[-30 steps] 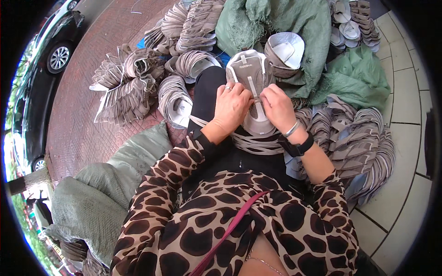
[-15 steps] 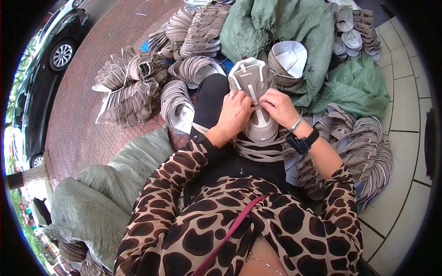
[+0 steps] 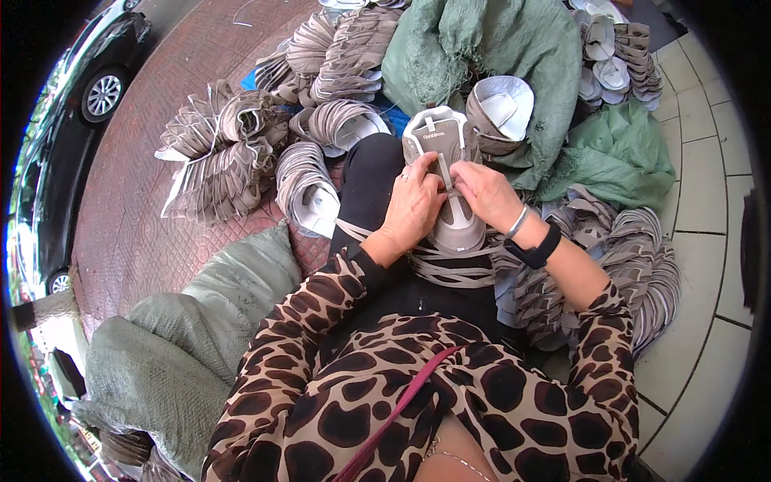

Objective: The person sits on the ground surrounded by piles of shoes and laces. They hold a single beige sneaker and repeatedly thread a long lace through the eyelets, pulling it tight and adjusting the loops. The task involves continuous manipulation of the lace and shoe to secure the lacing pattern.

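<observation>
A taupe shoe upper (image 3: 459, 238) with white trim rests on my lap, its rounded toe toward me and its tongue pointing away. My left hand (image 3: 413, 202) grips its left side, the index finger reaching up along the tongue and the thumb bent inward. On the other side my right hand (image 3: 485, 194) is closed in a pinch at the middle of the upper, close to the left fingertips. Whatever sits in that pinch is too small to make out. A bundle of flat beige laces (image 3: 454, 273) lies across my black-clad thighs, just below the toe.
Stacks of nested shoe uppers stand ahead left (image 3: 309, 189) and by my right side (image 3: 634, 265). A green woven sack (image 3: 514, 48) lies ahead, with a cup-like stack (image 3: 498, 108) against it. A grey-green sack (image 3: 169, 353) is at my left. A black car (image 3: 72, 136) is parked beyond.
My left index finger has stretched upward along the tongue, and the left hand has opened slightly around the upper's side. My right hand stays pinched at the middle. The view has shifted slightly.
</observation>
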The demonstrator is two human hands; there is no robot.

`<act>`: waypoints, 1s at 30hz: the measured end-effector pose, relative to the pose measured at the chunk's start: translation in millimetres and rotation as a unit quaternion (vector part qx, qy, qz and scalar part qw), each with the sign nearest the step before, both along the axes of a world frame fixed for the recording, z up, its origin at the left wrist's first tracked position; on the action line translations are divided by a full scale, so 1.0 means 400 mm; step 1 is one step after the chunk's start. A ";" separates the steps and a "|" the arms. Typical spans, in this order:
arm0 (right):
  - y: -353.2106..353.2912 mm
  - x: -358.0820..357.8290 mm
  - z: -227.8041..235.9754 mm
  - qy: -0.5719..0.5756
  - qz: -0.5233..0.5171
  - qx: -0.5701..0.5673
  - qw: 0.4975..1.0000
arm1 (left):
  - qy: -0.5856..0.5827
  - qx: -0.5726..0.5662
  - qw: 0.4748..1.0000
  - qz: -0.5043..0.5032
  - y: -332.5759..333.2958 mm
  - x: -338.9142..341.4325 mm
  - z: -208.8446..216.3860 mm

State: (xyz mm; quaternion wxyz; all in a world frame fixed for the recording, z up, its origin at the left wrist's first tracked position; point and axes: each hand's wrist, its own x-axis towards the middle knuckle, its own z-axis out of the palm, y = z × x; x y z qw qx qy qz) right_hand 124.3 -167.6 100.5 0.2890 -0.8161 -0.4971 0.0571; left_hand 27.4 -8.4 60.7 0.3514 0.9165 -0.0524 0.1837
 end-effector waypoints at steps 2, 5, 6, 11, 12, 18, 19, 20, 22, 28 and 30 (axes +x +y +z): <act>-0.005 -0.010 0.004 -0.018 -0.034 -0.003 0.999 | 0.000 -0.004 1.000 -0.001 0.002 -0.001 0.008; -0.006 -0.030 -0.003 -0.010 -0.088 0.033 0.996 | 0.008 -0.012 1.000 0.002 0.002 -0.003 0.012; -0.009 -0.038 -0.008 0.028 -0.113 0.035 0.993 | 0.008 -0.010 1.000 0.001 0.003 -0.005 0.011; 0.003 -0.047 -0.037 0.069 -0.100 0.071 0.990 | 0.020 0.031 0.999 0.000 0.002 0.002 -0.002; 0.004 -0.047 -0.041 0.059 -0.084 0.076 0.992 | 0.024 0.045 0.999 0.007 -0.002 0.003 -0.003; -0.027 -0.039 -0.032 -0.029 -0.159 0.095 0.982 | 0.023 0.084 0.996 0.021 -0.014 0.021 0.013; -0.028 -0.043 -0.032 -0.055 -0.133 0.103 0.984 | 0.020 0.084 0.996 0.022 -0.016 0.019 0.017; -0.032 -0.056 -0.033 -0.058 -0.123 0.089 0.987 | 0.010 0.059 0.998 0.023 -0.016 0.020 0.020; -0.031 -0.075 -0.042 -0.050 -0.137 0.088 0.985 | -0.012 0.072 0.997 0.023 -0.019 0.013 0.022; -0.014 -0.051 -0.082 0.009 -0.129 0.086 0.988 | 0.025 0.068 0.997 0.032 -0.019 0.013 0.005; -0.024 -0.024 -0.077 0.069 -0.101 0.073 0.990 | 0.012 0.056 0.998 0.025 -0.015 0.018 0.004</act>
